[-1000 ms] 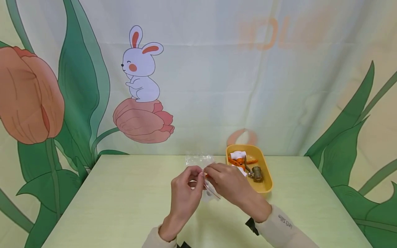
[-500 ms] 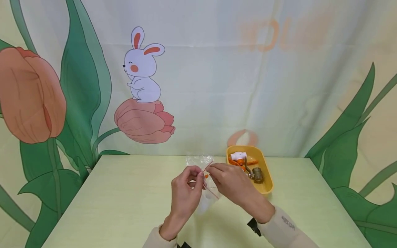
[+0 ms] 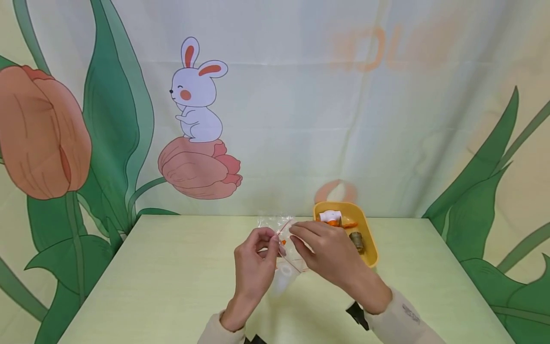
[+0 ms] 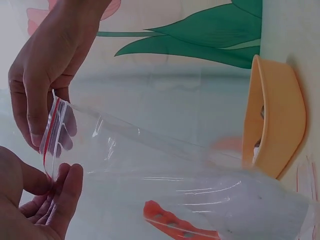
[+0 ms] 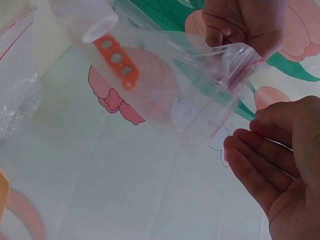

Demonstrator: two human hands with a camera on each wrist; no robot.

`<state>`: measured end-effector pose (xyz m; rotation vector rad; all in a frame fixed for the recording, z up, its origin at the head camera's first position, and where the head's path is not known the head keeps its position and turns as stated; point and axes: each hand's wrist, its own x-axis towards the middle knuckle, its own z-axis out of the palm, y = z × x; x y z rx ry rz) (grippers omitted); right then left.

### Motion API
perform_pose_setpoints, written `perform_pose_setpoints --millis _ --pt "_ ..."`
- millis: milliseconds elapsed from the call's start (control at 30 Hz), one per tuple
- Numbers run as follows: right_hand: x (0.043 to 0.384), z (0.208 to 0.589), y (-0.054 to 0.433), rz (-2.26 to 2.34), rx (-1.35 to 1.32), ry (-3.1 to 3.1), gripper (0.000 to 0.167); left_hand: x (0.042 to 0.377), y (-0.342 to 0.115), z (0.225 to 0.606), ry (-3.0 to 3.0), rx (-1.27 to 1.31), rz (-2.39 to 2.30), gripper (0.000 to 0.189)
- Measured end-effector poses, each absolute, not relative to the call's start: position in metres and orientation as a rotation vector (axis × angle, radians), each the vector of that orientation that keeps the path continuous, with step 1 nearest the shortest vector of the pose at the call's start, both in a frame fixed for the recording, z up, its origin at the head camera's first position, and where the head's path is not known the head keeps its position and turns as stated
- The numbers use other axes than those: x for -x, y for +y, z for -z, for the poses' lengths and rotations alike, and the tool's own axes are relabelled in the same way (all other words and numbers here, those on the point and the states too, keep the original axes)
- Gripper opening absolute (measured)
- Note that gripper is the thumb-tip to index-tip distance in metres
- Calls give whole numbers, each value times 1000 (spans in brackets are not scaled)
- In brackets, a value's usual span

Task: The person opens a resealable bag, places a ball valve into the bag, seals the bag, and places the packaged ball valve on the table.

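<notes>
A clear zip bag (image 4: pixel 125 145) with a red line along its seal hangs from my left hand (image 3: pixel 254 270), which pinches the edge of its mouth between thumb and fingers. Inside the bag lies a white plastic valve (image 4: pixel 260 205) with a flat orange handle (image 5: pixel 120 62) that has round holes. My right hand (image 3: pixel 335 251) is beside the bag's mouth, its fingers loosely bent and holding nothing. In the right wrist view its fingertips (image 5: pixel 232 142) are a little apart from the bag's edge.
A yellow bin (image 3: pixel 370 248) stands at the back right of the table (image 3: pixel 180 277). It holds a white valve (image 3: pixel 330 216), orange handles and a brass-coloured metal valve (image 3: pixel 356 242). Another clear bag (image 5: pixel 17 95) lies behind my hands. A printed curtain (image 3: pixel 279 119) hangs behind the table.
My right hand has drawn back from the bag's mouth to the right, its fingers loosening. The left hand has shifted slightly left and still pinches the bag, which shows more fully below.
</notes>
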<state>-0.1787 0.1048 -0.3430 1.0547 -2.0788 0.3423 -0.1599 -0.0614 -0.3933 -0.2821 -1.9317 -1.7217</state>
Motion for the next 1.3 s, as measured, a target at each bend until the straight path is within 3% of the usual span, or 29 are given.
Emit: perform_pose_setpoints --millis 400,700,1000,1300 --pt "168 346 116 -512 -941 -2042 14 156 -61 378 -1901 172 1787 6" --pt "159 374 114 -751 -744 -2000 30 145 -58 363 -1826 157 1757 4" --pt "158 395 106 -794 -703 -2075 23 162 -61 386 -1775 133 1769 7" --pt "159 398 99 -773 -660 -2121 13 163 -60 387 -1706 176 1808 9"
